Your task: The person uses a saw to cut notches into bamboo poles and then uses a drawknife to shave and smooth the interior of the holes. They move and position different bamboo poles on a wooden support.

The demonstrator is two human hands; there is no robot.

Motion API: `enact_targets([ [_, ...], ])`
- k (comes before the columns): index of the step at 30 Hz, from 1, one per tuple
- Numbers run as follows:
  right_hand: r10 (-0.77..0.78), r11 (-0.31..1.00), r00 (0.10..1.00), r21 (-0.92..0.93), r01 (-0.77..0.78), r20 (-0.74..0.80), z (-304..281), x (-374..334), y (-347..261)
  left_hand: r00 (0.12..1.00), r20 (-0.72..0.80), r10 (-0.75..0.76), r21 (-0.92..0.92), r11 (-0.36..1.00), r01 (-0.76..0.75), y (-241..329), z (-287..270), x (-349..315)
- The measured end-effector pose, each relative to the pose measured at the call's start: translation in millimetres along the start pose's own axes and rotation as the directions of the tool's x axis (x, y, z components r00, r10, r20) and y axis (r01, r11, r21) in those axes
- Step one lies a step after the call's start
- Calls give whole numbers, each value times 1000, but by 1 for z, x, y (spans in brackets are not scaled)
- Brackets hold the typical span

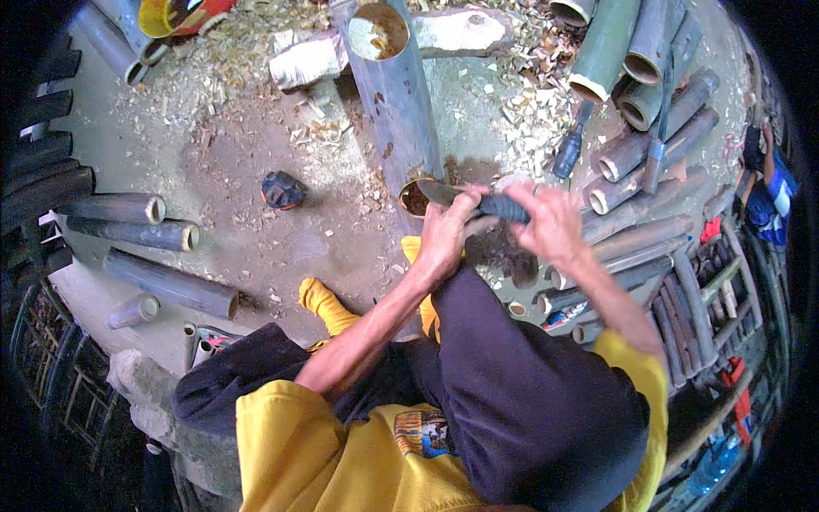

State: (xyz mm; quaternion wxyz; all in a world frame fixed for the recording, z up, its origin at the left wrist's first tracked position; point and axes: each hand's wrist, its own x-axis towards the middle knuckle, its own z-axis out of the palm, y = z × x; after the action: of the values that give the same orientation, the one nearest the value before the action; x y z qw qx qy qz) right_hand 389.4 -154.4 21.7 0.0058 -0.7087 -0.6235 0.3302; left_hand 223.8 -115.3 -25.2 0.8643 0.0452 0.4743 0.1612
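A thick grey bamboo tube point(394, 111) slants toward me, its near open end just in front of my knees. A knife point(437, 193) with a dark wrapped handle lies across that end, its blade at the rim. My right hand point(553, 226), slightly blurred, is closed round the handle. Against the knife where blade meets handle, my left hand point(445, 235) is closed, its fingers pressed there. The tube's far part crosses a whitish block point(465, 34). Whether the blade's edge bites into the rim is hidden by my fingers.
Several bamboo tubes lie at the right point(674, 136) and the left point(171, 282). A dark-handled tool point(569, 152) and a dark lump point(281, 189) lie on the floor among pale shavings point(537, 128). A wooden rack point(725, 290) and another person point(775, 192) are at far right.
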Motion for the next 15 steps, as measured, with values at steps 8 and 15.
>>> enact_targets([
  [8,-663,557,738,-577,597,123,-46,114,-51,975,161,154,-923,372,94,12,-9,4],
  [15,518,767,839,344,-541,165,20,-32,-32,971,-63,-231,314,919,239,21,1,5],
])
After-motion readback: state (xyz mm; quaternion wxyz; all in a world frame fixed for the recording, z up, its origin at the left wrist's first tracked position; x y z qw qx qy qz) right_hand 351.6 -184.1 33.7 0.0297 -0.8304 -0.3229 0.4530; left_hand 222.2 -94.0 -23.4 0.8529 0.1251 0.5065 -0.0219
